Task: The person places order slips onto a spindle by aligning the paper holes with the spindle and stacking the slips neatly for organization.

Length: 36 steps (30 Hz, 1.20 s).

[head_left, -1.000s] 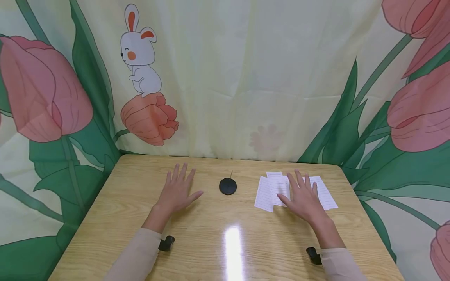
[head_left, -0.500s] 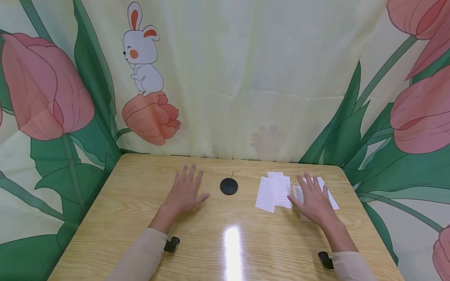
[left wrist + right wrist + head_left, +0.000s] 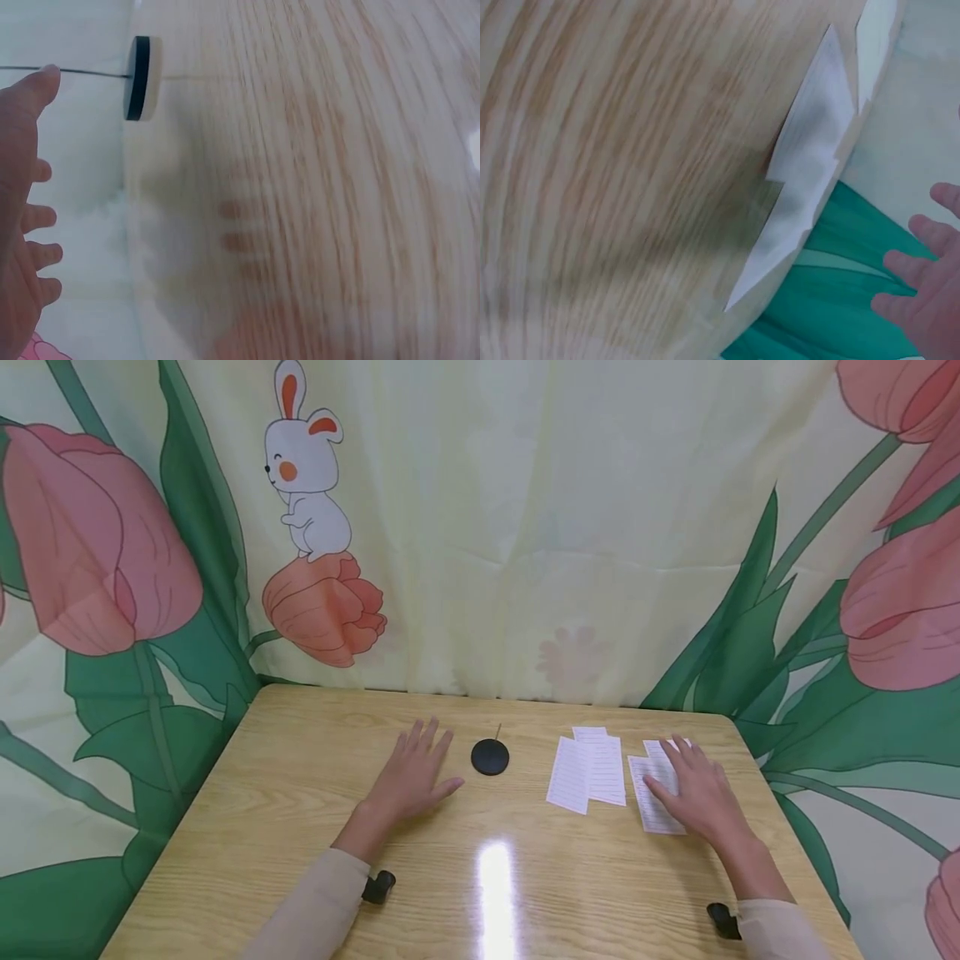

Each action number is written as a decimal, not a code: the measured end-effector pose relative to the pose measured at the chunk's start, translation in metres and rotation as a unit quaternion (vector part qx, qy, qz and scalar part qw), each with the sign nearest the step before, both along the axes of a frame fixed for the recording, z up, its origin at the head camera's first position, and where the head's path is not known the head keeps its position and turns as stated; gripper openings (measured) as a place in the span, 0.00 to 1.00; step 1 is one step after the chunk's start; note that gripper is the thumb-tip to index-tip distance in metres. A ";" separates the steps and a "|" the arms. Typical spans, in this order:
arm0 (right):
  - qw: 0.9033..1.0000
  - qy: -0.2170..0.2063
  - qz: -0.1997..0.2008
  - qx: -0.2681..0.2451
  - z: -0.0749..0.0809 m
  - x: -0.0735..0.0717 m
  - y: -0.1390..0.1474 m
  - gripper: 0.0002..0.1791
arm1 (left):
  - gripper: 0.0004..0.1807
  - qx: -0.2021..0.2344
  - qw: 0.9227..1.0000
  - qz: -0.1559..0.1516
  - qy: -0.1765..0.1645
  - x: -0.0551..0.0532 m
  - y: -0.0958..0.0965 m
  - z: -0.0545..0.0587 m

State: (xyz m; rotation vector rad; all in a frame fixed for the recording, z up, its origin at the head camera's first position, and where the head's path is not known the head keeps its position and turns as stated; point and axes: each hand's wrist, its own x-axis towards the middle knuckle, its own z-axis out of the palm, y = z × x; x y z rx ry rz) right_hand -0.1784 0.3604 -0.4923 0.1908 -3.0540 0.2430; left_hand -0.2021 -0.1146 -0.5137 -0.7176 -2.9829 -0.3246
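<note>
My left hand (image 3: 412, 772) hovers over the wooden table with fingers spread, holding nothing. To its right stands a paper spike (image 3: 490, 757), a round black base with a thin upright rod. In the left wrist view the thumb overlaps the rod of the spike (image 3: 138, 79). My right hand (image 3: 705, 789), also holding nothing, hovers with extended fingers over a pair of overlapping ruled paper slips (image 3: 651, 797) and hides part of them. Another pair of overlapping ruled slips (image 3: 568, 777) lies between the spike and that hand. Both pairs appear beyond the tabletop's grain in the right wrist view.
The wooden table (image 3: 247, 827) meets a curtain (image 3: 465, 527) printed with tulips and a rabbit along its far edge. A small black device (image 3: 378, 887) sits at the left cuff, and another black device (image 3: 723, 921) at the right cuff. Light glares off the table's front middle.
Both hands have moved to the right. My right hand has passed off the left pair of slips, uncovering it, and is now over the right pair. Spike and slips stay in place.
</note>
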 end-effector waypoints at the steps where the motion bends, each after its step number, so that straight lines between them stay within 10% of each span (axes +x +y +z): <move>1: 1.000 0.001 -0.001 -0.001 0.000 0.001 0.003 0.44 | 0.45 -0.001 1.000 -0.003 0.002 0.000 0.002 -0.001; 36: 0.987 -0.076 -0.082 -0.114 -0.016 0.001 0.092 0.49 | 0.47 0.135 0.987 0.004 -0.090 -0.021 0.049 -0.017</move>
